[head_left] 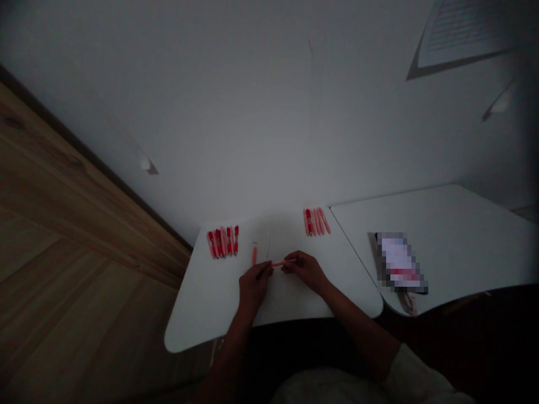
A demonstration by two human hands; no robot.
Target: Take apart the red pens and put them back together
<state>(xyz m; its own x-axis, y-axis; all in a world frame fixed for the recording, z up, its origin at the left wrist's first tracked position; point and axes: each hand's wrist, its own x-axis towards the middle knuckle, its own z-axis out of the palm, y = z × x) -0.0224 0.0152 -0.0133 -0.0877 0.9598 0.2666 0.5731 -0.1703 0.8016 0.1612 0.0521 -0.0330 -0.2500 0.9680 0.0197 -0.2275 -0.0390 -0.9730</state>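
Note:
Above the front part of the white table (290, 303), my left hand (254, 283) and my right hand (308, 271) meet at a slim pink pen piece (278, 263). The fingers of each hand are closed on one end of it, and it lies nearly level between them. Just beyond my left hand is a loose pink pen part (254, 254) on the tabletop. Beside that lies a thin white stick (268, 244), which looks like a pen refill. Dim light and the fingers hide the ends of the held piece.
A row of several red and pink pens (223, 242) lies at the back left. Another row, mostly pink pens (316, 222), is at the back right. On the adjoining table (446, 224) rests a phone (400, 262) with a blurred screen. A wall (252, 112) stands behind.

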